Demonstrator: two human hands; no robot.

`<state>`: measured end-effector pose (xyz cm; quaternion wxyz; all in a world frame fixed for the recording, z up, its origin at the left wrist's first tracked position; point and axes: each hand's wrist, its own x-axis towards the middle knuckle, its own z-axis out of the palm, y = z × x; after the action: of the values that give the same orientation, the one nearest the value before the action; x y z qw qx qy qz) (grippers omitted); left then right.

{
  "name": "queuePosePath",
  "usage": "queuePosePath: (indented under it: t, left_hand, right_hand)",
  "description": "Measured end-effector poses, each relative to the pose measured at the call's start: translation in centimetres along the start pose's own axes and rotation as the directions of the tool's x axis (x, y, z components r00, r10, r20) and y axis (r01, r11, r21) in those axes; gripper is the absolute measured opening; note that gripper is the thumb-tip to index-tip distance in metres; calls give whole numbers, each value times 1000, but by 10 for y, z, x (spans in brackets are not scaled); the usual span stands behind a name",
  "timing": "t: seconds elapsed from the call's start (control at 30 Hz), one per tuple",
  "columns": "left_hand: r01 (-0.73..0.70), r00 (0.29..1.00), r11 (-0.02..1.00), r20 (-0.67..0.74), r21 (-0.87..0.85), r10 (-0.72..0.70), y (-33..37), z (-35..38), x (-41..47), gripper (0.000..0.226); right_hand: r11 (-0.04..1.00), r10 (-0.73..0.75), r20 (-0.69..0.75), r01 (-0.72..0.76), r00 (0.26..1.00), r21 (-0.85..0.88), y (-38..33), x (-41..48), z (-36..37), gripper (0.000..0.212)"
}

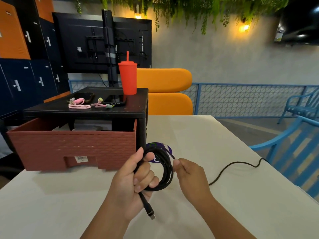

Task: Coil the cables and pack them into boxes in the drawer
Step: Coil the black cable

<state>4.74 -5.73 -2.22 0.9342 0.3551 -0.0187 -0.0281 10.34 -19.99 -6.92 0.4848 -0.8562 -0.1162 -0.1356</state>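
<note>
I cannot make out what lies in the brown drawer [72, 149] behind its front wall, nor read its small white label [81, 159]. The coiled black cable [165, 171] covers much of a purple disc [168, 149]; a stretch of cable vanishes behind the right hand [191, 176].

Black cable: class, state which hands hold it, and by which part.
The left hand grips the black cable by the left side of its coiled loops, the plug end hanging below. The right hand pinches the uncoiled strand beside the coil.
</note>
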Motion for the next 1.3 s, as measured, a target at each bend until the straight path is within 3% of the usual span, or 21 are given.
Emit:
queuePosePath:
  t: [0.17,0.23,0.33,0.53,0.7,0.9,1.03,1.17,1.3]
  left_hand:
    - [-3,999,1000,37,17,2,2,4,-4,34]
    - [-45,998,999,32,2,45,6,2,-3,34]
    - [-114,993,993,-16,-20,114,11,-3,1,31]
    - [-258,961,966,-101,-9,256,12,-4,2,33]
    - [-329,926,901,-90,284,367,1,0,2,29]
    - [-329,895,670,-6,666,445,-15,-4,6,29]
    - [-302,891,551,25,778,454,-18,-17,10,29]
    - [-325,897,397,148,858,416,-19,-18,10,29]
    - [-345,890,282,217,895,401,-21,-18,10,29]
  right_hand:
    - [998,3,-117,4,993,57,-12,-3,-4,43]
    - [999,-47,-91,45,995,-28,-13,-3,-5,45]
    - [973,-113,70,125,991,-192,-16,-8,0,47]
    - [930,-79,362,199,929,-308,-28,-16,10,40]
    - [857,-133,475,342,870,-387,-32,-18,6,30]
    - [779,-226,529,478,818,-406,-36,-25,3,26]
    - [713,-318,543,574,777,-402,-42,-24,-1,28]
    - [629,-461,493,664,738,-405,-39,-22,-3,46]
    - [609,-541,364,652,758,-452,-31,-20,-4,27]
